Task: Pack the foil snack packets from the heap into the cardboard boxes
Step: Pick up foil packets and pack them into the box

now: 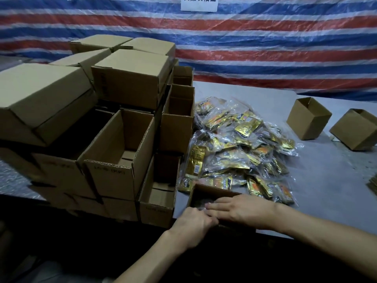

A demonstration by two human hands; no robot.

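Handling notes for the next grab

Foil packets [247, 126] lie in a heap [234, 160] just beyond the right hand [242, 211], loose on the surface [326, 190]. Judged light, thin and floppy. Clear outer wrap looks slick, so they probably slide off one another. Best taken several at once, pinched across the flat faces, not by a corner. Open box [212, 189] sits directly under both hands, contents dim. Right hand flat, fingers straight, pressing on wrapped packets inside. Left hand [191, 227] curled at the near rim; cannot tell what it grips. Stacked boxes [122, 139] left of the hands; two small boxes [309, 118] far beyond the right.
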